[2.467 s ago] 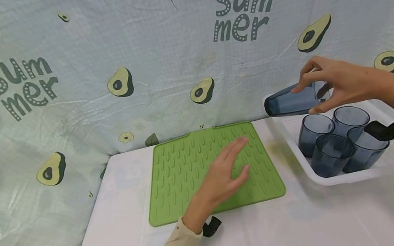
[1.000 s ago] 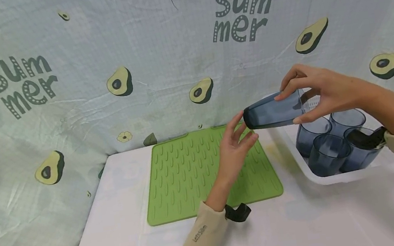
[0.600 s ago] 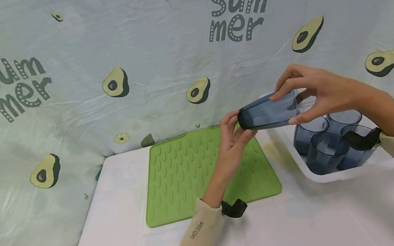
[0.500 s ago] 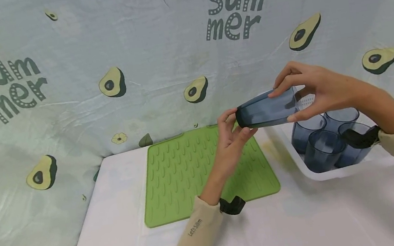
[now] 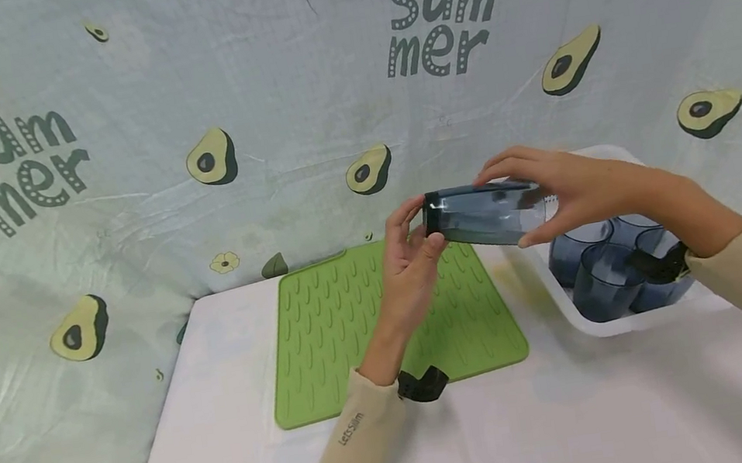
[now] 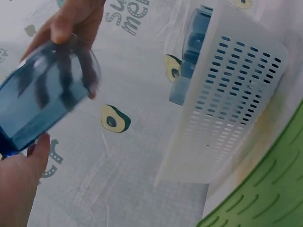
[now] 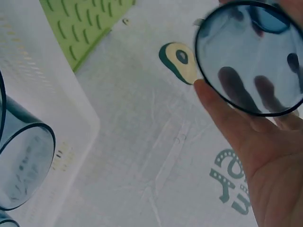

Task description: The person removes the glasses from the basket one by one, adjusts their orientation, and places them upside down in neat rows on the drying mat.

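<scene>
A blue-tinted drinking glass (image 5: 481, 215) lies sideways in the air between both hands, over the back right of the green mat (image 5: 355, 327). At its dark base end, my left hand (image 5: 407, 270) pinches it between thumb and fingers. My right hand (image 5: 569, 186) grips the glass near its mouth, thumb below and fingers above. In the right wrist view the round mouth of the glass (image 7: 251, 56) faces the camera, and fingers show through its wall. The left wrist view has the glass (image 6: 47, 90) spanning from one hand to the other.
A white perforated basket (image 5: 609, 327) stands on the right of the white table (image 5: 510, 432), with several upright blue glasses (image 5: 606, 283) inside. Its side wall (image 6: 227, 94) fills much of the left wrist view. A printed cloth (image 5: 286, 117) hangs behind the table.
The right hand has brought the glass leftward from over the basket. My left hand has risen from above the mat and taken its base. Lately both hands shift slightly left, levelling the glass.
</scene>
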`<state>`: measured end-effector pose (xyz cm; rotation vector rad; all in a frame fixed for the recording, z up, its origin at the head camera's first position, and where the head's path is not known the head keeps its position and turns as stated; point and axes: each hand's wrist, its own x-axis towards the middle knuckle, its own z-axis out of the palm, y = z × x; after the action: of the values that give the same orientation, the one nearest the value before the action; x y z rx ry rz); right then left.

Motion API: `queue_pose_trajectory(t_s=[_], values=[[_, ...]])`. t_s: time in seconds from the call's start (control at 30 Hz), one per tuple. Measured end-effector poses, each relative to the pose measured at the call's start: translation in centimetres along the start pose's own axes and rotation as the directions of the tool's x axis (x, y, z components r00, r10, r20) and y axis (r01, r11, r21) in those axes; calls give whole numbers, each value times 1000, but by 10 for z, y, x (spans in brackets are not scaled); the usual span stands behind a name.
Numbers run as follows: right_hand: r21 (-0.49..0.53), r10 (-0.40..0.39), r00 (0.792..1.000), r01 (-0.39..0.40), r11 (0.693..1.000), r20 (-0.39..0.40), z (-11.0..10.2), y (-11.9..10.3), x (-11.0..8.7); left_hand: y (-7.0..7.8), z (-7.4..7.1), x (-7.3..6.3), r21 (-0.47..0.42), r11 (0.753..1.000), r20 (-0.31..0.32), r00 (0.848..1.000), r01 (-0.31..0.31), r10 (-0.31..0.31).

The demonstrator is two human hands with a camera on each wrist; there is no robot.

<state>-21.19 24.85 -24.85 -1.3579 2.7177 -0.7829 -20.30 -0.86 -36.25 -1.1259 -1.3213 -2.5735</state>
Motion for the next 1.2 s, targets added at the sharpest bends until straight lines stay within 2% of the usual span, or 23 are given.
queue_pose_trajectory(t_s=[0.13,0.23,0.3,0.43,0.57,0.67,0.83,0.97,1.13,1.2], values=[[17,16,998,-17,1000,55,10,-1,5,2,2,0,12,1000,-79,997,14,-13],[44,-10,999,8,999,45,15,-1,7,2,4,2,-46,999,-135,990,29,-35],[67,-25,999,23,997,37,17,-2,7,2,4,3,-95,995,-145,988,33,-46],[95,-43,999,42,995,18,19,-3,8,1,5,5,-176,984,-93,995,23,-39],[77,-86,996,88,993,-20,21,-3,12,0,7,8,-291,957,-22,1000,3,-10],[68,-124,992,126,990,-37,24,-2,16,-1,9,8,-339,941,-8,1000,-5,2],[107,-129,991,131,986,-19,29,1,20,0,7,6,-325,945,-44,999,-16,2],[114,-155,988,154,982,-4,33,2,20,5,3,3,-290,957,-38,999,-11,0],[6,-242,970,242,970,-29,36,5,20,10,-1,-2,-239,971,-12,1000,1,-4],[-31,-253,967,252,967,-38,37,6,18,12,-2,-5,-222,975,-6,1000,2,-4]])
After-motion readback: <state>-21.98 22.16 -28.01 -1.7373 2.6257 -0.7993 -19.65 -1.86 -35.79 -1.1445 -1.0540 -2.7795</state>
